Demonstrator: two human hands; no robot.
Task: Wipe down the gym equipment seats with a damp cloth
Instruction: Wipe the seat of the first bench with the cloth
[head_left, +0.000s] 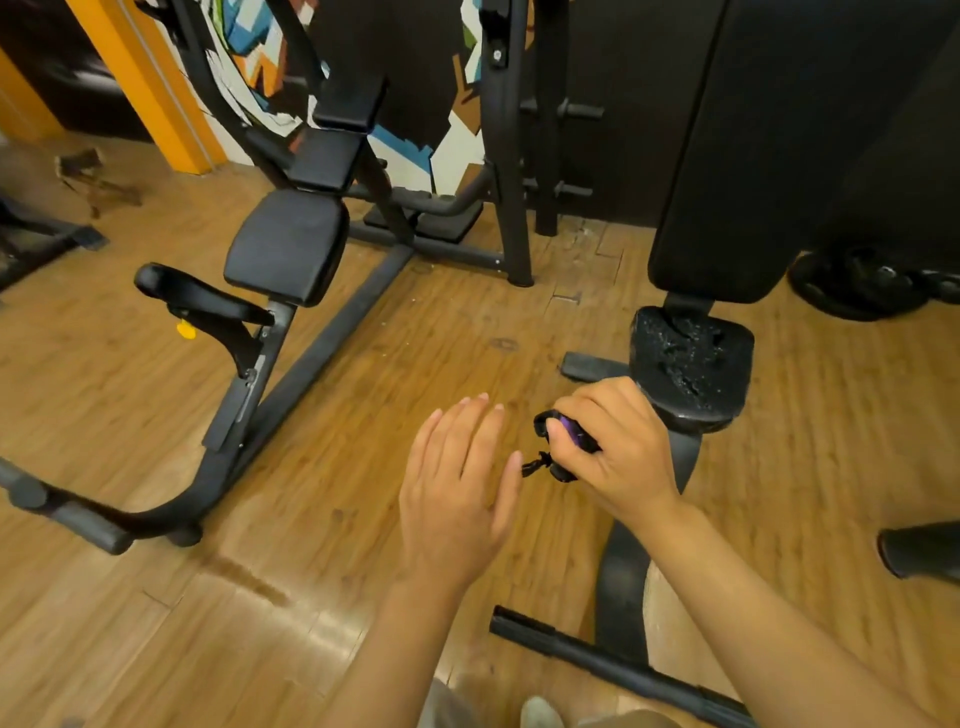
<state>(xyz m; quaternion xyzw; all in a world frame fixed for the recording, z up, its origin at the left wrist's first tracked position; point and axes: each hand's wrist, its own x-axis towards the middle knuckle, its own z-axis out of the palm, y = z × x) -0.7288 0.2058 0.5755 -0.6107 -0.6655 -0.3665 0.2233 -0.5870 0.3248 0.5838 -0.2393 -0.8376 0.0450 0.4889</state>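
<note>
Left hand (457, 493) flat, fingers straight, right hand (618, 447) grip curled round bunched dark cloth (563, 441), beside worn seat (691, 364)

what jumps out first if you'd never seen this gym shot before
Two bare hands at bottom centre: the right hand grips a bunched dark cloth, the left hand hangs open beside it. Just past them, right of centre, a worn seat with cracked padding; left of it, a smoother seat.
</note>
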